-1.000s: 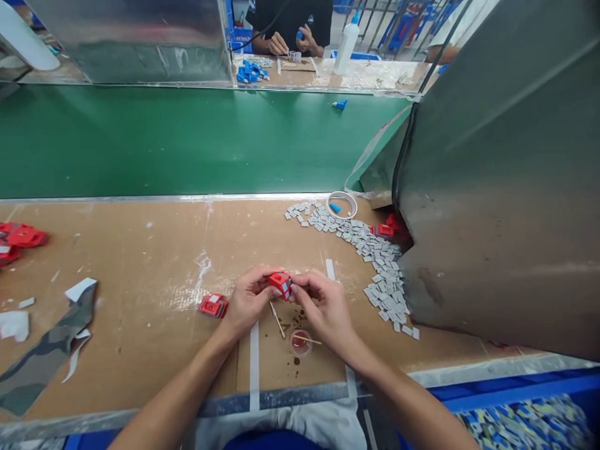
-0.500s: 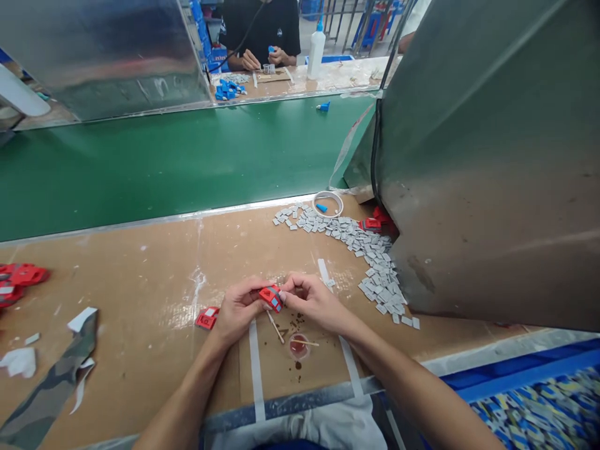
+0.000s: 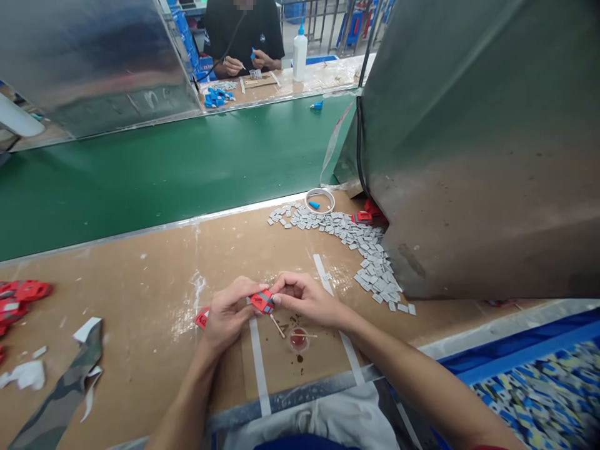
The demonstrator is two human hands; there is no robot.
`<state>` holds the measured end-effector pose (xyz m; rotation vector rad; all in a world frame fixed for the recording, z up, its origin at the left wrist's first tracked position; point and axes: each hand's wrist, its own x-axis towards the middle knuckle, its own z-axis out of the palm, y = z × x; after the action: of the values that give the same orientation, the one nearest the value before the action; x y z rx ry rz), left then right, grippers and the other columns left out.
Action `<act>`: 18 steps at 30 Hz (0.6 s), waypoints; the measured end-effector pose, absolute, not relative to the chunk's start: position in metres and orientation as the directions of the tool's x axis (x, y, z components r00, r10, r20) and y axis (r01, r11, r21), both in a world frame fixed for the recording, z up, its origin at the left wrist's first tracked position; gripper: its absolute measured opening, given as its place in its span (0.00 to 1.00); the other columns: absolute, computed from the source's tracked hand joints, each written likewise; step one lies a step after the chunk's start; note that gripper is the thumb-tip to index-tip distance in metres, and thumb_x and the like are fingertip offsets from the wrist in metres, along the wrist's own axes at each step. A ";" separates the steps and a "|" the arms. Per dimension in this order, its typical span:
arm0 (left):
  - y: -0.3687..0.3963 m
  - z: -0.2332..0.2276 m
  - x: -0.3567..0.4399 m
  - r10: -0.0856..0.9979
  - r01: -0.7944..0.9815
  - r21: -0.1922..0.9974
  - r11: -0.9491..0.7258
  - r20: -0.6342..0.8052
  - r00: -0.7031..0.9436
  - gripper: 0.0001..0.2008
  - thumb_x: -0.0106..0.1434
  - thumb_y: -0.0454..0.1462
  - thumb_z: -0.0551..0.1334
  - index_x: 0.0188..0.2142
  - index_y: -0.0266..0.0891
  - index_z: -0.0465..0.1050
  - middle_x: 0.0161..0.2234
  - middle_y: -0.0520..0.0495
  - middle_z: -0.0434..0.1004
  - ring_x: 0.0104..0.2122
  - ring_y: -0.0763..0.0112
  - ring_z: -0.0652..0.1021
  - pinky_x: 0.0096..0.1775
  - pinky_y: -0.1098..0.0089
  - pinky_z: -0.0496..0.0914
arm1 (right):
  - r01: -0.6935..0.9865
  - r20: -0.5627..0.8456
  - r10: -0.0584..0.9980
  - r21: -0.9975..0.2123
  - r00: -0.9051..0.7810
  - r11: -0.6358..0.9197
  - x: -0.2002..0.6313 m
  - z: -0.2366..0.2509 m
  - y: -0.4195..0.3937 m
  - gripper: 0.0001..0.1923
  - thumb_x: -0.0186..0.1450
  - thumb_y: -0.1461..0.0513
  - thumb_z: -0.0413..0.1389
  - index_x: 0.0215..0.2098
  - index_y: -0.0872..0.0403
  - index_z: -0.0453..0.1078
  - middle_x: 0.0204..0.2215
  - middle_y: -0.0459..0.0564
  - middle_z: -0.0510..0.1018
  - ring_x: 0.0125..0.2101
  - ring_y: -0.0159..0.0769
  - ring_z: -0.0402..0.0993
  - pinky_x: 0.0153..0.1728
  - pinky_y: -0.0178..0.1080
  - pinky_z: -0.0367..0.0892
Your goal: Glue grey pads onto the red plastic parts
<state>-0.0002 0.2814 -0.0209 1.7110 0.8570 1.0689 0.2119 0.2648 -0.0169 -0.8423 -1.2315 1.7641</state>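
Note:
My left hand (image 3: 227,312) and my right hand (image 3: 304,300) meet over the cardboard-covered bench and both pinch a small red plastic part (image 3: 262,301) with grey patches. Just under the part lies a thin wooden stick (image 3: 277,326). Beside it sits a small round cup of red-brown liquid (image 3: 299,339) with a second stick resting across it. Another red part (image 3: 202,318) lies on the bench, partly hidden behind my left hand.
A trail of several small grey tiles (image 3: 365,250) runs to a large metal hood (image 3: 469,156) at right. A white ring (image 3: 320,200) lies near the green conveyor belt (image 3: 164,169). Red parts (image 3: 21,294) and camouflage scrap (image 3: 60,387) lie at left. A person (image 3: 244,37) works across the belt.
My view has swung and tilted, so the bench scene sits lower and leftwards. Both hands keep hold of the red part, which has turned slightly between my fingers.

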 end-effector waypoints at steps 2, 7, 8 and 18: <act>0.281 -0.022 0.000 0.882 0.093 0.933 -0.347 0.291 0.371 0.11 0.61 0.39 0.71 0.43 0.43 0.84 0.35 0.43 0.85 0.34 0.65 0.81 0.39 0.67 0.74 | -0.271 -0.066 0.893 -0.941 -0.445 -0.204 0.209 -0.018 0.264 0.21 0.63 0.46 0.64 0.34 0.56 0.72 0.30 0.46 0.77 0.31 0.31 0.72 0.34 0.34 0.66; 0.276 -0.013 -0.004 0.857 0.147 0.909 -0.390 0.301 0.419 0.10 0.63 0.39 0.70 0.45 0.44 0.84 0.35 0.43 0.86 0.33 0.65 0.81 0.38 0.68 0.74 | -0.273 -0.093 0.884 -0.932 -0.458 -0.240 0.204 -0.022 0.259 0.24 0.61 0.43 0.64 0.30 0.55 0.67 0.25 0.42 0.70 0.25 0.27 0.62 0.28 0.32 0.58; 0.275 -0.009 -0.006 0.842 0.156 0.899 -0.409 0.306 0.445 0.11 0.64 0.38 0.69 0.46 0.44 0.84 0.35 0.43 0.86 0.33 0.64 0.81 0.37 0.68 0.74 | -0.273 -0.102 0.872 -0.927 -0.478 -0.258 0.203 -0.023 0.257 0.25 0.61 0.43 0.64 0.30 0.55 0.66 0.23 0.40 0.67 0.23 0.26 0.58 0.26 0.31 0.55; 0.270 -0.011 0.003 0.853 0.136 0.874 -0.467 0.404 0.330 0.13 0.63 0.32 0.69 0.47 0.45 0.80 0.40 0.44 0.80 0.41 0.66 0.80 0.43 0.69 0.75 | -0.335 -0.048 0.906 -0.920 -0.420 -0.204 0.205 -0.015 0.260 0.21 0.63 0.46 0.64 0.41 0.53 0.70 0.36 0.47 0.75 0.36 0.32 0.72 0.40 0.35 0.67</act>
<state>0.0031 0.2700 -0.0107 1.8310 0.8761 1.1858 0.2048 0.2602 -0.0151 -0.7807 -1.1303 1.7638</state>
